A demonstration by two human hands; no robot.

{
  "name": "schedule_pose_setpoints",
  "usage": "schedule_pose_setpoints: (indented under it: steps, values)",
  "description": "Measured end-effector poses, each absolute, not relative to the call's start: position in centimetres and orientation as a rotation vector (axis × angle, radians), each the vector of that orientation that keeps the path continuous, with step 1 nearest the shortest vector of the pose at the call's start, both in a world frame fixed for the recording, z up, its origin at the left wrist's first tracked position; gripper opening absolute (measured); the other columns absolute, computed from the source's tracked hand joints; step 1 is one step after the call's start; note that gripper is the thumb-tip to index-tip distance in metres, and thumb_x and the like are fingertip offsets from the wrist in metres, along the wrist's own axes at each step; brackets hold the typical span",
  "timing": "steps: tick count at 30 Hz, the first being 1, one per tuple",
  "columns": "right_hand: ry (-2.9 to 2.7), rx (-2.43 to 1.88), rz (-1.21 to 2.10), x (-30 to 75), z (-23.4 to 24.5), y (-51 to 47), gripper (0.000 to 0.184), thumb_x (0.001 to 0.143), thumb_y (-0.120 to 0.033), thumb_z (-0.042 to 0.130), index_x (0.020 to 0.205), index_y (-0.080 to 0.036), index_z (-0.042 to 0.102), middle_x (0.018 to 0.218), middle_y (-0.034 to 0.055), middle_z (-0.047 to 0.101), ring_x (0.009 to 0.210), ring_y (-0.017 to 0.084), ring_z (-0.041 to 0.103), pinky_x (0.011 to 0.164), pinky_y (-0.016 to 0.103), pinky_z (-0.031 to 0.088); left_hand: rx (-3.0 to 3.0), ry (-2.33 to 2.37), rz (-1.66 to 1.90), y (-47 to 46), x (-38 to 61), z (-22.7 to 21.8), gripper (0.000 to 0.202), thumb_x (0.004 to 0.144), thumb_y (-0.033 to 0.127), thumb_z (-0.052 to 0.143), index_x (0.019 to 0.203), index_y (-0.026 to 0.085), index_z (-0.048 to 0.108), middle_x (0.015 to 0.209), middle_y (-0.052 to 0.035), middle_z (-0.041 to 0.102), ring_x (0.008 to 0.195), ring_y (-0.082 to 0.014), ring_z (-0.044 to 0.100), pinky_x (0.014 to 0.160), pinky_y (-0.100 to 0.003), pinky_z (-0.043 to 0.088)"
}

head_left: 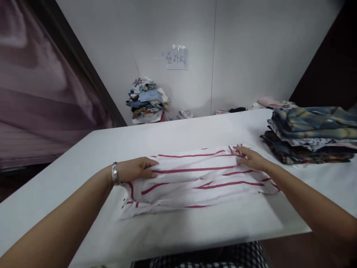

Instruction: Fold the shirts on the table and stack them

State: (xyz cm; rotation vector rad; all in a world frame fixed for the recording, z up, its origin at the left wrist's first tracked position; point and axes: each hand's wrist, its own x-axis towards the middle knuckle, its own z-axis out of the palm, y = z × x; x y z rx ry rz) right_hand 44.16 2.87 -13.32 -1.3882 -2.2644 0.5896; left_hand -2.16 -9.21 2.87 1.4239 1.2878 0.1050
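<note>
White table, striped shirt, clothes heap behind

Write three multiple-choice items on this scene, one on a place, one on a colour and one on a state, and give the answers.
1. Where is the stack of folded clothes?
A) On the floor by the wall
B) On the table, to the right of the hands
C) Held in the left hand

2. What colour are the stripes on the white garment?
A) Red
B) Blue
C) Green

3. How are the hands placed?
A) Both raised above the table
B) Both on the stack
C) The left hand and the right hand both on the garment

Answers:
1. B: the stack sits on the tabletop, right of the garment.
2. A: red lines run across the white cloth.
3. C: the fingers of each hand rest on the garment's cloth.
</note>
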Motion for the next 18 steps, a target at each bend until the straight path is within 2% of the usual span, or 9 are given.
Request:
schedule_pose_setpoints:
  steps: [3, 5, 6, 9, 12, 15, 18]
  values:
    - [-2.294, -1.36, 0.573, 44.4, -13.7, 4.2, 0.034, 0.075, -0.027, 0.05, 0.101, -0.02, 0.069, 0.104, 0.0075, 0.068, 0.096, 0.025, 0.061, 0.084, 0.035, 0.047, 1.469, 1.342, 0.083, -7.2, -3.6, 2.4, 0.039, 0.066, 0.051, 0.066, 0.091, 0.021, 0.066, 0.094, -0.0021, 0.07, 0.082, -0.021, 0.064, 0.07, -0.029, 0.052]
    - [-2.244, -1.417, 0.609, 44.1, -13.8, 5.4, 0.029, 0.077, -0.028, 0.048, 0.091, -0.019, 0.071, 0.088, 0.0058, 0.071, 0.082, 0.023, 0.064, 0.076, 0.032, 0.049, 1.553, 1.449, 0.107, -4.9, -5.1, 1.1, 0.038, 0.066, 0.049, 0.065, 0.092, 0.02, 0.066, 0.092, -0.0016, 0.07, 0.081, -0.0204, 0.064, 0.07, -0.027, 0.052]
    - [-2.208, -1.459, 0.593, 43.8, -13.9, 6.0, 0.029, 0.077, -0.029, 0.047, 0.091, -0.019, 0.071, 0.087, 0.0054, 0.071, 0.079, 0.022, 0.065, 0.074, 0.031, 0.049, 1.601, 1.544, 0.128, -3.7, -5.9, 0.1, 0.035, 0.066, 0.047, 0.064, 0.09, 0.02, 0.067, 0.09, -0.0011, 0.071, 0.08, -0.02, 0.063, 0.07, -0.026, 0.051]
    - [-2.132, -1.559, 0.404, 42.3, -14.1, 7.8, 0.03, 0.078, -0.027, 0.047, 0.094, -0.018, 0.071, 0.095, 0.0071, 0.07, 0.087, 0.024, 0.064, 0.08, 0.034, 0.048, 1.622, 1.998, 0.14, -0.3, -7.7, -3.9, 0.028, 0.068, 0.038, 0.06, 0.089, 0.021, 0.068, 0.083, -0.0015, 0.071, 0.075, -0.0198, 0.064, 0.065, -0.025, 0.05]
    - [-2.098, -1.622, 0.313, 40.7, -14.6, 8.8, 0.031, 0.079, -0.028, 0.049, 0.098, -0.017, 0.07, 0.101, 0.0095, 0.069, 0.095, 0.026, 0.062, 0.086, 0.037, 0.046, 1.612, 2.231, 0.138, 1.0, -8.0, -7.7, 0.023, 0.07, 0.031, 0.058, 0.085, 0.019, 0.07, 0.086, -0.0051, 0.072, 0.08, -0.0212, 0.065, 0.068, -0.025, 0.049]
    - [-2.041, -1.6, 0.463, 40.4, -15.4, 9.0, 0.037, 0.079, -0.036, 0.055, 0.109, -0.018, 0.067, 0.104, 0.0089, 0.068, 0.092, 0.025, 0.062, 0.084, 0.037, 0.047, 1.633, 2.228, 0.136, 0.6, -7.9, -10.0, 0.025, 0.07, 0.033, 0.06, 0.087, 0.017, 0.069, 0.091, -0.0079, 0.072, 0.087, -0.023, 0.065, 0.073, -0.026, 0.049]
    - [-1.894, -1.57, 0.692, 41.5, -16.0, 8.8, 0.05, 0.077, -0.044, 0.058, 0.121, -0.019, 0.06, 0.104, 0.0081, 0.067, 0.081, 0.02, 0.062, 0.073, 0.032, 0.05, 1.548, 2.233, 0.264, -0.3, -8.6, -10.8, 0.03, 0.071, 0.033, 0.06, 0.095, 0.019, 0.068, 0.098, -0.0067, 0.071, 0.091, -0.0217, 0.065, 0.075, -0.025, 0.049]
